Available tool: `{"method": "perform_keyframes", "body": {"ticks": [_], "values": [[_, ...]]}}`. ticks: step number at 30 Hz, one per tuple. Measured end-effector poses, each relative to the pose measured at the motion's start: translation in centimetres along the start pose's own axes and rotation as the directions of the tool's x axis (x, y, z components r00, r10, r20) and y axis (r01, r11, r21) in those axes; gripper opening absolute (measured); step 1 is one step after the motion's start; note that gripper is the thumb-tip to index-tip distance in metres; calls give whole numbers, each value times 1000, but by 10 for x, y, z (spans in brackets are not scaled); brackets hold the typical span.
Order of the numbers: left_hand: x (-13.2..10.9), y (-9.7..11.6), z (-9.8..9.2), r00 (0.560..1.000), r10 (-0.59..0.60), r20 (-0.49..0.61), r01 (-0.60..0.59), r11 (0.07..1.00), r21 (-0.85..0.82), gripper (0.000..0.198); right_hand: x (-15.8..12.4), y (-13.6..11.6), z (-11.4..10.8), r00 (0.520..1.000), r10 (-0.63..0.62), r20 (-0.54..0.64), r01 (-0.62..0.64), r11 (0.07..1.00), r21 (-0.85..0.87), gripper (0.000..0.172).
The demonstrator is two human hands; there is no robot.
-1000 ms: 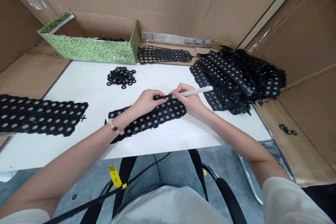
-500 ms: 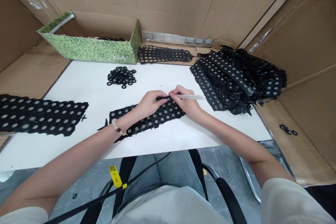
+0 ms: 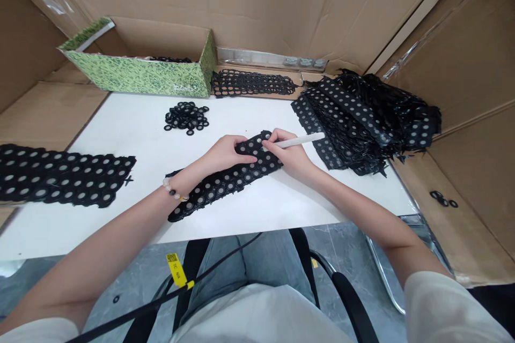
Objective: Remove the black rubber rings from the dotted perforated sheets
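A black die-cut sheet of rings [image 3: 225,182] lies slantwise on the white table [image 3: 132,134] in front of me. My left hand [image 3: 225,153] lies on its upper part, fingers curled and pressing the sheet down. My right hand [image 3: 287,153] grips a white pen-like tool [image 3: 300,141], its tip touching the sheet's far end beside my left fingertips. A small heap of loose black rings [image 3: 186,117] sits further back on the table.
A thick stack of the same black sheets [image 3: 362,118] lies at the right. More sheets [image 3: 56,177] lie at the left. A green patterned box [image 3: 140,75] and a punched-out sheet [image 3: 253,84] stand at the back. Cardboard walls surround the table.
The sheet has turned, its far end now pointing further away from me. Both hands stayed on it; the white tool tilted down, then up again.
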State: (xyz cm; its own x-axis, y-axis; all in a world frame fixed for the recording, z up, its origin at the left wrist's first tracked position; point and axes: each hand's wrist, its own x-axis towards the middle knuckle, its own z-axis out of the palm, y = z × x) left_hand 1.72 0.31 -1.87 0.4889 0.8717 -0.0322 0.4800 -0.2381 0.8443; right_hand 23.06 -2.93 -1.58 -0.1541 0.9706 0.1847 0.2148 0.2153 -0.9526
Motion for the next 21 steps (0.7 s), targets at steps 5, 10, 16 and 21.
{"method": "perform_keyframes", "body": {"ticks": [5, 10, 16, 21], "values": [[-2, -3, 5, 1000, -16, -4, 16, 998, 54, 36, -3, -2, -1, 998, -54, 42, 58, 994, -96, 28], [-2, -2, 11, 999, 40, -35, -36, 994, 104, 31, -2, 1, -1, 988, -119, 102, 139, 968, -210, 24], [-3, -4, 17, 984, 99, -151, -79, 988, 132, 28, -2, 4, 5, 991, -129, 46, 137, 959, -247, 24], [-3, -4, 15, 985, 115, -129, -103, 990, 95, 28, -4, 4, 6, 992, -126, 29, 130, 966, -223, 26]]}}
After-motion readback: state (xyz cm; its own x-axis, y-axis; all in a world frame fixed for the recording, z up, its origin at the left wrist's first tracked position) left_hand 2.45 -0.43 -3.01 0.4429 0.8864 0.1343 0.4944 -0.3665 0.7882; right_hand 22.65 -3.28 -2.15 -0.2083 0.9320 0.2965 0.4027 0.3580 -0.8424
